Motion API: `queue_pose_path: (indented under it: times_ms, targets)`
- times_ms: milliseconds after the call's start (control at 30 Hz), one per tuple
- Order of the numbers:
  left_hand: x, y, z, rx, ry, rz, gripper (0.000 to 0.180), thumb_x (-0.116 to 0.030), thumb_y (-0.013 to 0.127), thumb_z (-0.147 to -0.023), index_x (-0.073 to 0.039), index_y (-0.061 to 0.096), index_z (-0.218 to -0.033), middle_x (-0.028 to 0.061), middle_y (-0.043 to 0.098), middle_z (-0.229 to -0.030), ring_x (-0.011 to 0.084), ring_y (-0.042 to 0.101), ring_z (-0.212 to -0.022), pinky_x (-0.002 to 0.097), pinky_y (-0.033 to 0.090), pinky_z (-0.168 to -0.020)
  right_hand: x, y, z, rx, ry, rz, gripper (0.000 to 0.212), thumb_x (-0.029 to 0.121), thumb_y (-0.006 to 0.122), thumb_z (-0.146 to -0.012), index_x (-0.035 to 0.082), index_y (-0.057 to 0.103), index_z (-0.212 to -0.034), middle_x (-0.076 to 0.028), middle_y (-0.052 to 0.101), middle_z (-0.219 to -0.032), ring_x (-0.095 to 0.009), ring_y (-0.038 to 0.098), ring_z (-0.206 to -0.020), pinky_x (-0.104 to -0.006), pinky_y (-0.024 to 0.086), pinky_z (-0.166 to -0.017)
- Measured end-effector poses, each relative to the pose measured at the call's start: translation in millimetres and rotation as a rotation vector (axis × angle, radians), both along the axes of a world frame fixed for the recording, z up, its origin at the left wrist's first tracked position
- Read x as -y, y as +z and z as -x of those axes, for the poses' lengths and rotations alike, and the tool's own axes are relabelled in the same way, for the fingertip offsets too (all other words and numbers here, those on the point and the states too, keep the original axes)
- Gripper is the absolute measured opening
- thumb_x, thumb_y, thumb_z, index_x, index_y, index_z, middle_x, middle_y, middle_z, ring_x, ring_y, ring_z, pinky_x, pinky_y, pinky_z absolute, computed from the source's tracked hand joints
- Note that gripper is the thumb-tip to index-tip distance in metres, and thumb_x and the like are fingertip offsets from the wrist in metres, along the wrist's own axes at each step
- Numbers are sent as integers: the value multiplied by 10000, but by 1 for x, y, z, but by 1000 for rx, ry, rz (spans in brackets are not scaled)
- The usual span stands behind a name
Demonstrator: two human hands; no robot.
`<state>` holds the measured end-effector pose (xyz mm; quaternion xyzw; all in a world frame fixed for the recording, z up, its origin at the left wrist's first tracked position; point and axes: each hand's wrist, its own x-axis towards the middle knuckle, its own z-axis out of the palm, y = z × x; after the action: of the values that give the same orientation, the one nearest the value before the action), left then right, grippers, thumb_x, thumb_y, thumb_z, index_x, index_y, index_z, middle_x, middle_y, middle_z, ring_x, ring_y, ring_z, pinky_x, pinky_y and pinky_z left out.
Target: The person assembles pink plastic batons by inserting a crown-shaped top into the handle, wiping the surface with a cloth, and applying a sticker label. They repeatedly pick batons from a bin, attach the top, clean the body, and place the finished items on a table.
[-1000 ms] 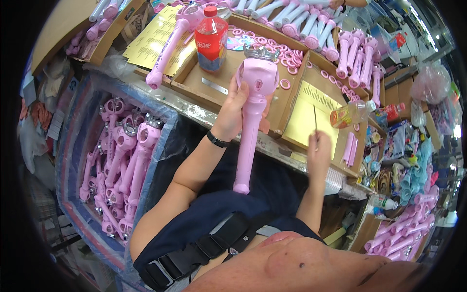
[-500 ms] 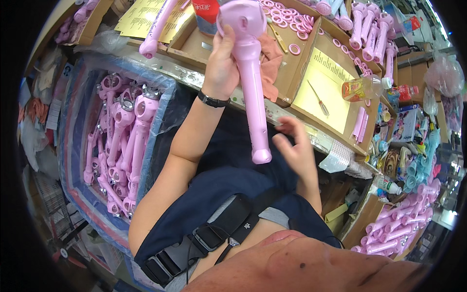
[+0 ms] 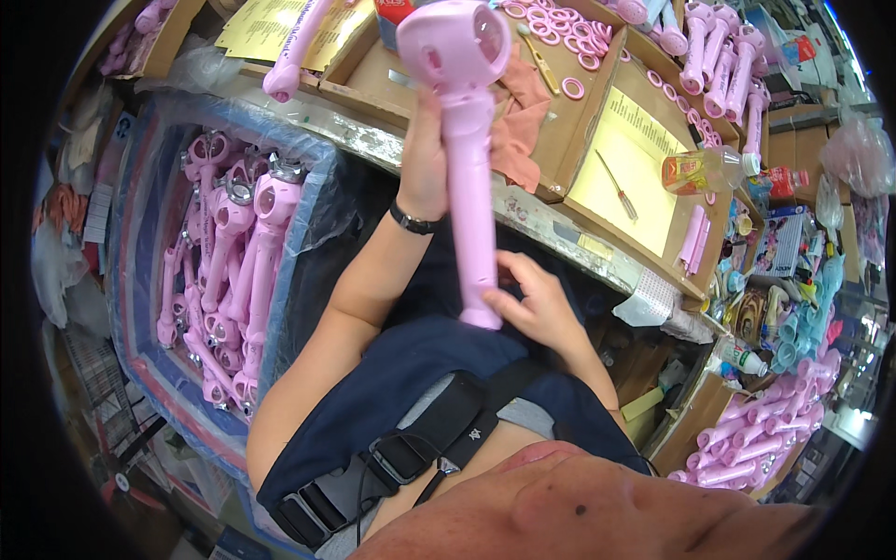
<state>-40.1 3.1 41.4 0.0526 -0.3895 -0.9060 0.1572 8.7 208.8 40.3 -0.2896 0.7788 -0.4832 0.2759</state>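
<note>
A pink toy wand [image 3: 473, 196] with a wide hollow head and a long handle stands nearly upright in front of me, its head toward the bench. My left hand [image 3: 427, 163] is wrapped round its upper part just below the head, the fingers partly hidden behind it. At the handle's lower end my right hand [image 3: 539, 303] closes thumb and fingers on the side of the wand. The bottom tip is close against my dark blue clothing. Pink rings [image 3: 572, 89] and an orange cloth [image 3: 518, 131] lie in the cardboard tray [image 3: 369, 84] beyond the wand.
A plastic-lined crate [image 3: 317, 173] at left holds several pink wands. On yellow paper [image 3: 611, 196] lies a screwdriver [image 3: 621, 191], beside a bottle [image 3: 700, 171]. Another wand [image 3: 297, 56] rests at the tray's left. More wands [image 3: 756, 434] are stacked at right. The bench edge [image 3: 560, 229] runs before me.
My right hand has moved left and closed on the wand's lower end. The wand has shifted slightly left and toward me, its head turning to show the opening at its right side.
</note>
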Motion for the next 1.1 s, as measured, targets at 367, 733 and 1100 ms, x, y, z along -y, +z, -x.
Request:
queue_pose_path:
  times_ms: [367, 733, 1100]
  targets:
    - [50, -10, -47, -32, 237, -120, 643, -609, 334, -932, -28, 487, -1164, 121, 631, -1005, 137, 581, -596, 256, 483, -515, 88, 13, 194, -731, -121, -121, 230, 222, 610, -859, 39, 653, -992, -123, 646, -917, -280, 624, -795, -350, 485, -723]
    - [56, -25, -50, 14, 120, -260, 639, -622, 356, -919, -34, 548, -1079, 81, 627, -871, 137, 586, -591, 252, 479, -528, 91, -15, 225, -340, -347, 132, 285, 261, 611, -904, -18, 615, -844, -33, 621, -746, -78, 536, -640, -233, 432, -568]
    - [45, -37, -34, 10, -6, -298, 631, -616, 369, -919, -34, 528, -1106, 92, 625, -922, 133, 615, -632, 253, 512, -547, 74, 46, 101, -577, 314, 3, 56, 47, 592, -875, 16, 608, -919, -39, 591, -745, -110, 555, -587, -221, 436, -543]
